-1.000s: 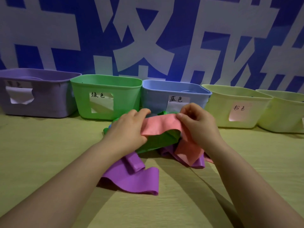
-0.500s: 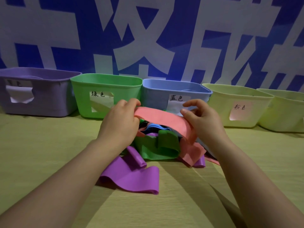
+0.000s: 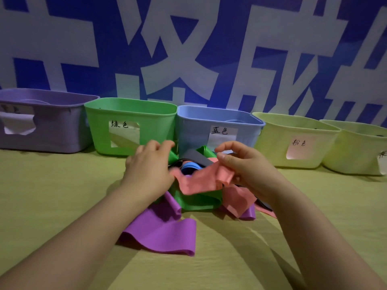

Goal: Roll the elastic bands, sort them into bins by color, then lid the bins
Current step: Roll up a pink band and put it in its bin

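Note:
A heap of elastic bands lies on the table in front of the bins. My right hand [image 3: 247, 170] pinches the right end of a pink band [image 3: 201, 181], which sags across the heap. My left hand [image 3: 150, 170] hovers at the band's left end with its fingers loosely curved, and I see no pinch. Under the pink band lie a green band [image 3: 199, 200], a blue band [image 3: 190, 167], a dark grey band [image 3: 196, 156] and a second pink band [image 3: 238, 199]. A purple band [image 3: 163, 235] spreads out nearest me.
Five open bins stand in a row along the wall: purple [image 3: 52, 135], green [image 3: 155, 126], blue [image 3: 192, 130], a pale yellow one [image 3: 272, 143] with a handwritten label, and another pale yellow one [image 3: 351, 151] at the far right. No lids show.
The pink band was stretched high between both hands. It has dropped slack onto the heap, out of my left fingertips, and my right hand has moved down with its end.

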`<state>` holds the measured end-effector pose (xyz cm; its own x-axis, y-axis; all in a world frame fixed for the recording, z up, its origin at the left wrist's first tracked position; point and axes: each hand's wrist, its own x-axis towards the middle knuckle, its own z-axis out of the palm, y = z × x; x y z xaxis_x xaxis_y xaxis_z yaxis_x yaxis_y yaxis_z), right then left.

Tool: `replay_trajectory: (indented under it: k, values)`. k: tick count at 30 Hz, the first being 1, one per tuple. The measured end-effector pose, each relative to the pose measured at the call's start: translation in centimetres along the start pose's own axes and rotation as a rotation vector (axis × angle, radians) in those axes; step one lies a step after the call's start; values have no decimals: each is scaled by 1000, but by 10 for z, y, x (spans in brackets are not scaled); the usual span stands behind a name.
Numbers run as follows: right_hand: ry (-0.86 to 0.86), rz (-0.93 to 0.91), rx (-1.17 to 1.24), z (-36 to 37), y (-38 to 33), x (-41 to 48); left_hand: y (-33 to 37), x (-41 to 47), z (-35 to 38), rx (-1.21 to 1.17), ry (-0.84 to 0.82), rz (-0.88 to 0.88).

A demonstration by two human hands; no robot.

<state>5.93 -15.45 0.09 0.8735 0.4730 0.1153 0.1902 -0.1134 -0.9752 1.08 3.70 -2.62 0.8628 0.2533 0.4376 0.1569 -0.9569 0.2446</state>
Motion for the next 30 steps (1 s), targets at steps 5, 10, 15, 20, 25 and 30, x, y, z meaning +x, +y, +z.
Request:
replay_trajectory:
  k: [5,10,15,20,25,30]
  values:
    - [22,51,70,2,1,1,19,-13,7,-29,-128,325]
    - [-24,52,178,2,-3,-2,32,-16,4,-290,-93,406]
    - [-100,60,154,5,-3,-3,33,-19,5,-453,84,351]
    - [-95,32,70,6,-3,-3,34,-20,1,-444,175,307]
    - [-32,-13,7,7,-2,-2,36,-21,0,-474,150,241]
    - [4,-16,-5,6,1,0,40,-25,-2,-582,162,256]
